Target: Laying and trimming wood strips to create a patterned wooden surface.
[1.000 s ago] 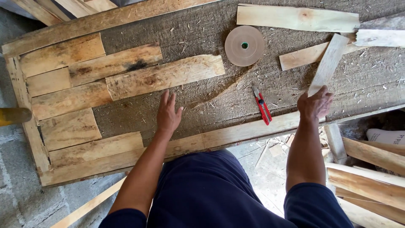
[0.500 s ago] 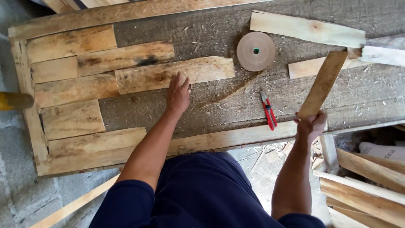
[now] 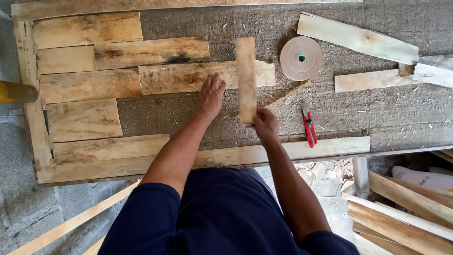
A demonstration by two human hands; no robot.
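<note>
My right hand [image 3: 265, 125] grips the near end of a short wooden slat [image 3: 246, 78] and holds it pointing away from me over the panel. My left hand [image 3: 210, 96] lies flat, fingers spread, on the grey board [image 3: 264, 23], its fingertips touching the lower edge of a laid plank [image 3: 188, 78]. Several flat planks [image 3: 87, 85] fill the left part of the wooden frame [image 3: 26, 94]. The slat crosses above the right end of the laid plank.
A round roll of tape [image 3: 300, 58] and red pliers [image 3: 309, 125] lie right of my hands. Loose slats [image 3: 358, 40] rest at the far right. More offcuts [image 3: 406, 212] are stacked below the panel's right end. A yellow cylinder [image 3: 16, 92] juts in at left.
My right hand lifted a slat from the right side and carried it left to the panel's middle. My left hand slid forward to the laid plank.
</note>
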